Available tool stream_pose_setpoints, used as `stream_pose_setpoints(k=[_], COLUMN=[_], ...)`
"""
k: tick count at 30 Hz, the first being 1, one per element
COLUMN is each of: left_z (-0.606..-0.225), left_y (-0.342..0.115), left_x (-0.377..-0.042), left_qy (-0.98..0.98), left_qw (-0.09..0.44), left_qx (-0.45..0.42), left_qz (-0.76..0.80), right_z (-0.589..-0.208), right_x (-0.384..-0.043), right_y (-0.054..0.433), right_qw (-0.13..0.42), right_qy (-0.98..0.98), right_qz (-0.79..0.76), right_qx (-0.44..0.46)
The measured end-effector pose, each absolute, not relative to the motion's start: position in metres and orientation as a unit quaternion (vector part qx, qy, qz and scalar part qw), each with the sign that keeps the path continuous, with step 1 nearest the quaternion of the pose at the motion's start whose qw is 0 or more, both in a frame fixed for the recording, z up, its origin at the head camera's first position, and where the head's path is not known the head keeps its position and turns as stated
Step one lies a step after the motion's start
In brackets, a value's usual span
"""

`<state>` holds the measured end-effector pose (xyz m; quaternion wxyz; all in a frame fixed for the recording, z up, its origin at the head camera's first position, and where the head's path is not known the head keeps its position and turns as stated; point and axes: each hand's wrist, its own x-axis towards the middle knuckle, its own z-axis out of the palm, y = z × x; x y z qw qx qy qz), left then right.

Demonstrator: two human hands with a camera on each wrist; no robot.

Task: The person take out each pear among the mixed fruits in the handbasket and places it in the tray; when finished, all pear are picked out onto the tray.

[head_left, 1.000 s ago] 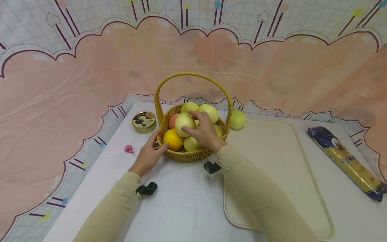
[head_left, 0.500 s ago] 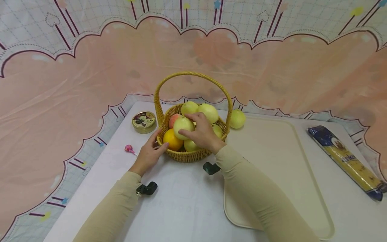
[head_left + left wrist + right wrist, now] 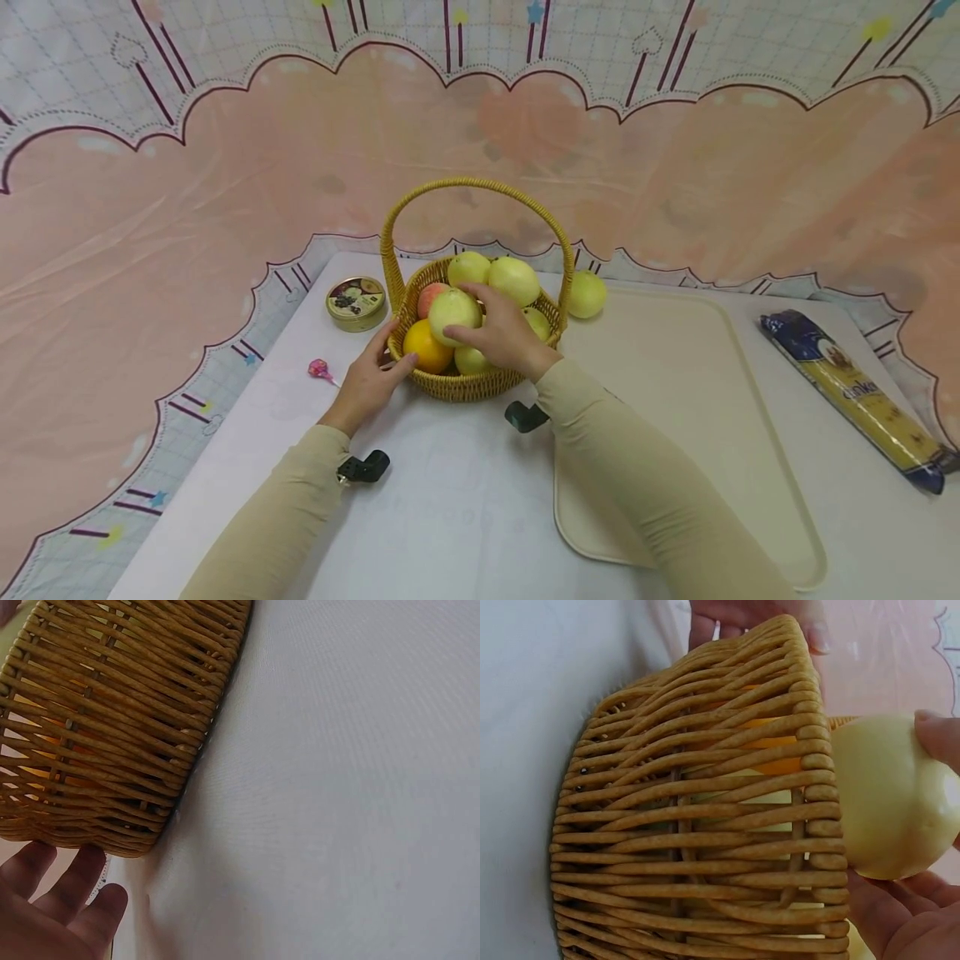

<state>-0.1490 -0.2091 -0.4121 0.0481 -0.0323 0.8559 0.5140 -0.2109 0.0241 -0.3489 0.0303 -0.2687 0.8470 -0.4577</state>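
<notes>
A wicker basket with a tall arched handle holds an orange, a reddish peach-like fruit and several pale green round fruits. On the front left of its rim sits my left hand, thumb over the top and fingers along the outer wall. My right hand reaches over the front right and holds a smooth pale green round fruit between thumb and fingers. In the right wrist view that fruit shows just above the rim. Some of the fruit beneath is hidden.
A round tin and a pink lollipop are left of the basket. Behind its right side sits another pale green fruit. A beige tray lies under my right forearm, and a blue-and-yellow packet lies farther right.
Between the first frame and now, the fruit in my right hand has gone slightly lower and left, closer over the orange. My left hand stays on the rim.
</notes>
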Motion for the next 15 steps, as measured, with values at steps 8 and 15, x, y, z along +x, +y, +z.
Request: stream_pose_setpoints(k=[8, 15], left_z=[-0.413, -0.412], left_y=[-0.209, -0.209], left_x=[-0.149, -0.149], left_qy=[0.857, 0.859], left_qw=[0.047, 0.047], left_qx=[-0.029, -0.037], left_qz=[0.512, 0.509], right_z=[-0.352, -0.344], right_x=[-0.208, -0.202], right_y=[0.026, 0.04], right_qw=[0.016, 0.006], right_qy=[0.847, 0.855], right_qz=[-0.461, -0.449], right_qx=[-0.263, -0.26])
